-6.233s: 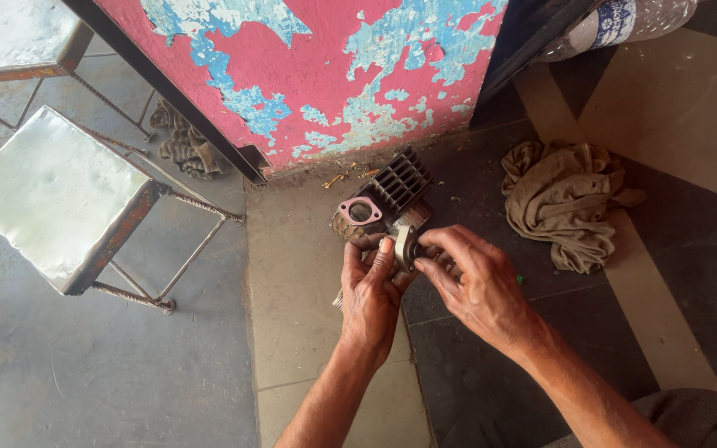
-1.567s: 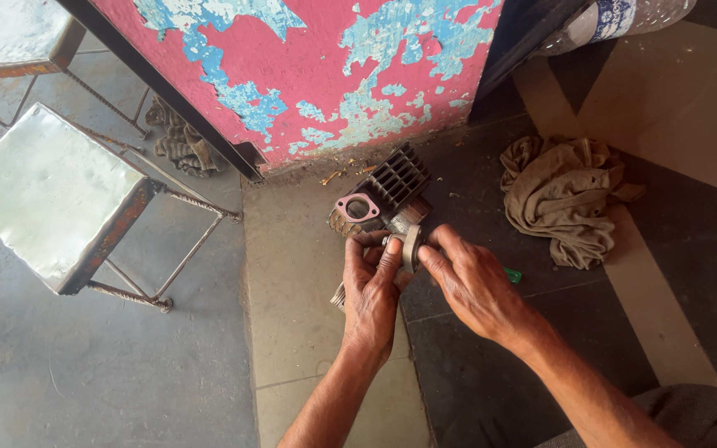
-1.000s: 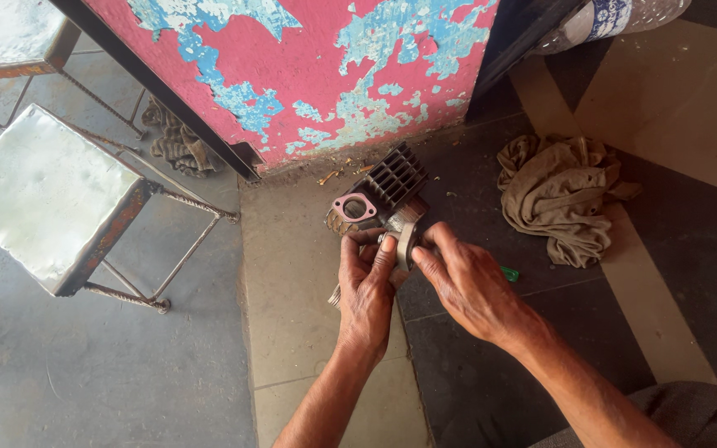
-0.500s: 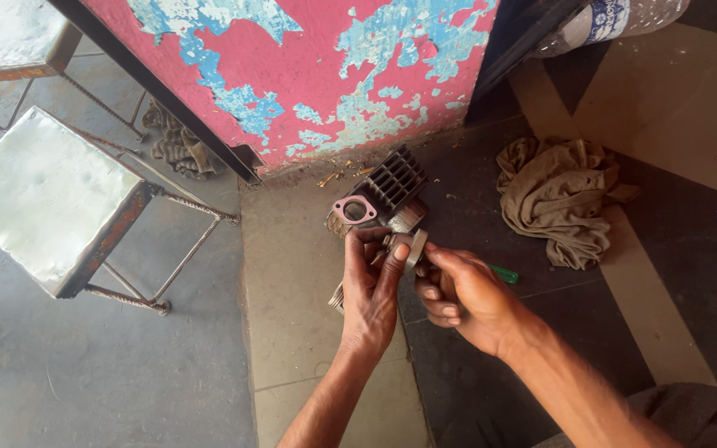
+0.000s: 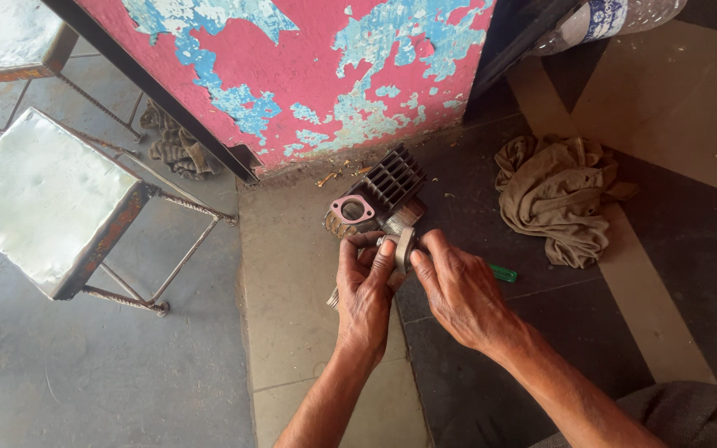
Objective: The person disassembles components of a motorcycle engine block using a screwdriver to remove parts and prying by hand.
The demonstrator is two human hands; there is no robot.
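Two hands meet on a small round metal piece [image 5: 404, 247]: our left hand [image 5: 365, 294] pinches it, right hand [image 5: 460, 290] closes fingers against it, just beside the dark finned engine cylinder [image 5: 379, 195] on the tiled floor [image 5: 309, 282]; crumpled tan rag [image 5: 558, 195] nearby

Peeling pink-blue wall [image 5: 309, 75]; tiled floor [image 5: 309, 274]; metal stool [image 5: 43, 195].

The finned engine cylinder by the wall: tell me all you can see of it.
The engine cylinder is dark, dirty metal with rows of cooling fins on top and a pinkish flange with a round port facing left. It lies tilted on the floor by the peeling wall. The left hand and right hand meet at its near end.
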